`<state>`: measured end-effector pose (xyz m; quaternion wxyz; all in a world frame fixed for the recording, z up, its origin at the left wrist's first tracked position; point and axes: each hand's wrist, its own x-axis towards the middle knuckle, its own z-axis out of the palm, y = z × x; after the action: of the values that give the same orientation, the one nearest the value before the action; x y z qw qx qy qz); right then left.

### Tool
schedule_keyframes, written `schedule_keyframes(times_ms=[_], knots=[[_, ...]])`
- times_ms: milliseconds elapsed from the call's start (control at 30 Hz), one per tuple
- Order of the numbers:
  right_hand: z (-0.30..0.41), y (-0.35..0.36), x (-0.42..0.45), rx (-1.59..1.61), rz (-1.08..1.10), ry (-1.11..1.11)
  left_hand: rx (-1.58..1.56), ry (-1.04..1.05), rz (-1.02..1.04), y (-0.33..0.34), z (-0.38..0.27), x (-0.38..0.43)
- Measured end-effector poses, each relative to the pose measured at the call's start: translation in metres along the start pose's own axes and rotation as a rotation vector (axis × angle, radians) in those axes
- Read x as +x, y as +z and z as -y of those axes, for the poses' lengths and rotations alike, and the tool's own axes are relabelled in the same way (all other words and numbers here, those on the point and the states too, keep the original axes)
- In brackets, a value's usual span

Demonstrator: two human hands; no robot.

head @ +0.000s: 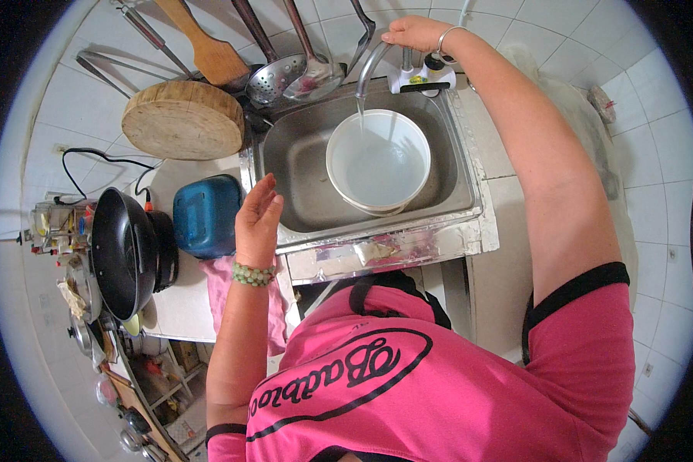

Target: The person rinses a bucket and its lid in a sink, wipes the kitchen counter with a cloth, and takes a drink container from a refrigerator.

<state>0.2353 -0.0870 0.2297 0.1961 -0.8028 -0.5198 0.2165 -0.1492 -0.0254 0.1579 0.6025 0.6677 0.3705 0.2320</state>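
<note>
My right hand (pixel 416 33) is up at the faucet, its fingers on the top of the curved metal spout (pixel 372 66). From the spout a thin stream of water runs into a white plastic bucket (pixel 332 173), which stands in the stainless steel sink (pixel 300 156) and holds water. My left hand (pixel 260 216) hovers over the sink's left edge, fingers apart, nothing in it. Beside it, to the left, is a blue plastic basin (pixel 208 216) lying bottom up. A pink cloth (pixel 277 306) lies on the counter beneath my left forearm.
A round wooden chopping board (pixel 182 121) leans at the back left, below a hanging wooden spatula (pixel 216 58), a skimmer (pixel 277 75) and a ladle (pixel 317 78). A black wok (pixel 121 254) stands tilted on the left counter. A white device (pixel 421 79) sits behind the sink.
</note>
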Motion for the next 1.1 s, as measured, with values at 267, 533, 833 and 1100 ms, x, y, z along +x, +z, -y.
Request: schedule_keyframes(times_ms=[267, 533, 833, 1100], knots=[[-0.013, 0.004, 0.013, 0.03, 0.009, -0.02, -0.013, -0.001, 0.004, 0.003, 0.001, -0.001], [-0.026, 0.006, 0.021, 0.108, 0.046, 0.045, -0.018, -0.01, -0.003, 0.001, -0.001, -0.002], [-0.03, 0.006, 0.023, 0.085, 0.039, 0.03, -0.021, 0.005, 0.009, 0.0, -0.002, -0.003], [-0.029, 0.005, 0.022, 0.058, 0.036, 0.02, -0.021, 0.001, 0.004, -0.001, 0.003, -0.003]])
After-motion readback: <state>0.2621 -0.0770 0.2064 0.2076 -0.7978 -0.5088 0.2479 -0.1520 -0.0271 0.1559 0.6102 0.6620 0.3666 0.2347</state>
